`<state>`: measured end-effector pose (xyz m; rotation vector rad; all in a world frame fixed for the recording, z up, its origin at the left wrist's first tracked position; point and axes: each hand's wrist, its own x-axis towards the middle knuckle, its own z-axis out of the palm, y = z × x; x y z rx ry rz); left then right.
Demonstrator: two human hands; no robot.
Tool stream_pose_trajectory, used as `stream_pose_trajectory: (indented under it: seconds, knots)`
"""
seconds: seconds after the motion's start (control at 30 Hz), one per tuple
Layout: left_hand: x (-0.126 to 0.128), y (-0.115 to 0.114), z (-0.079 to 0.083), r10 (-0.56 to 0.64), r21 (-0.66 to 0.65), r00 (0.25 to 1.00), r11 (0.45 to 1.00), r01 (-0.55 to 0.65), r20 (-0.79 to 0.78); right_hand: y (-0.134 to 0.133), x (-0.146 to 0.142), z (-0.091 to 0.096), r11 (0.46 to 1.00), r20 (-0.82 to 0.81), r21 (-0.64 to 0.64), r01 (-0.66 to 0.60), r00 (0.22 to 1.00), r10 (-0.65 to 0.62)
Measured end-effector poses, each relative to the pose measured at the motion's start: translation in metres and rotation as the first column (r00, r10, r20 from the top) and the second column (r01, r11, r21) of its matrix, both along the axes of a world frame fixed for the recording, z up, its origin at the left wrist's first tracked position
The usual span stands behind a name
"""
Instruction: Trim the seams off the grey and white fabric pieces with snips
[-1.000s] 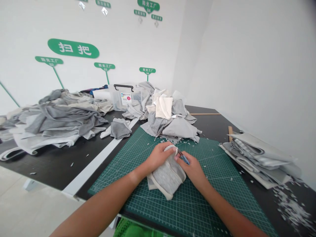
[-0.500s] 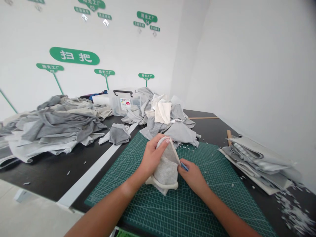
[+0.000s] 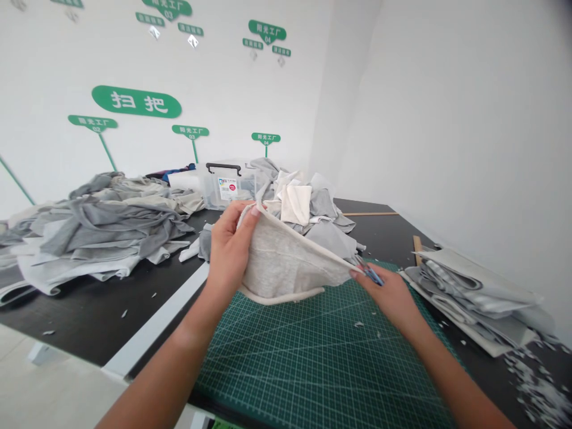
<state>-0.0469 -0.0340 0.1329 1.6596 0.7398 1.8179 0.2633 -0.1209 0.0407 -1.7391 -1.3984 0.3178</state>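
The big green sign (image 3: pixel 136 102) on the wall says 扫把. Under it, three small green signs (image 3: pixel 190 130) say 阳光工厂, with 02, 03 and 04. The sign at the very top is cut off. The clear box (image 3: pixel 209 198) has a sticker (image 3: pixel 227 188) with a red spot, but its tiny words are too blurry to read.

The left hand (image 3: pixel 232 241) is closed on one end of a grey cloth (image 3: pixel 286 265), thumb on top; some fingers hide behind it. The right hand (image 3: pixel 388 292) is closed around small blue scissors (image 3: pixel 373 274) and pinches the cloth's other end. Fingers cover part of the scissors. The cloth is up above the green mat (image 3: pixel 330 357) on the tabletop (image 3: pixel 89 313).

Half a second ago the hands were closer together and the cloth hung bunched up. Now it is pulled out wide. The left hand has gone up and left, so it hides most of the little dark grey cloth (image 3: pixel 204 243).
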Motion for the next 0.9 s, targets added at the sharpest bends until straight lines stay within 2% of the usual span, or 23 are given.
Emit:
stream_pose_trajectory:
  seconds: [0.1,0.23,0.37,0.47,0.53,0.63,0.7,0.77,0.83,0.9]
  knots:
    - [-0.015,0.015,0.000,-0.001,-0.022,1.000,1.000,0.001,-0.023,-0.010,0.009,0.021,0.997,-0.273,0.060,-0.055,0.959,0.069]
    - [-0.029,0.023,0.000,-0.084,-0.097,0.995,0.992,0.078,-0.052,-0.026,0.012,0.046,0.966,-0.600,0.166,-0.196,0.758,0.257]
    - [-0.033,0.024,0.001,-0.121,-0.117,0.989,0.987,0.110,-0.084,-0.032,0.014,0.056,0.941,-0.722,0.225,-0.253,0.605,0.335]
    - [-0.033,0.025,-0.001,-0.127,-0.115,0.972,0.988,0.106,-0.199,-0.032,0.014,0.055,0.937,-0.785,0.230,-0.264,0.518,0.339]
    - [-0.030,0.023,-0.005,-0.132,-0.135,0.922,0.987,0.088,-0.363,-0.032,0.011,0.055,0.952,-0.814,0.223,-0.208,0.498,0.299]
    - [-0.017,0.011,-0.016,-0.129,-0.149,0.804,0.987,0.051,-0.581,-0.034,0.000,0.056,0.978,-0.844,0.173,-0.118,0.494,0.209]
    - [0.000,-0.005,-0.026,-0.202,-0.167,0.744,0.978,0.122,-0.637,-0.036,-0.010,0.057,0.982,-0.856,0.139,-0.126,0.483,0.183]
    - [0.020,-0.026,-0.035,-0.397,-0.266,0.655,0.918,0.295,-0.643,-0.039,-0.021,0.060,0.981,-0.862,0.106,-0.161,0.476,0.171]
    - [0.040,-0.048,-0.043,-0.591,-0.363,0.547,0.803,0.473,-0.593,-0.042,-0.032,0.064,0.980,-0.867,0.064,-0.188,0.477,0.148]
    - [0.058,-0.065,-0.050,-0.709,-0.382,0.460,0.688,0.616,-0.534,-0.045,-0.041,0.068,0.980,-0.867,0.013,-0.199,0.486,0.110]
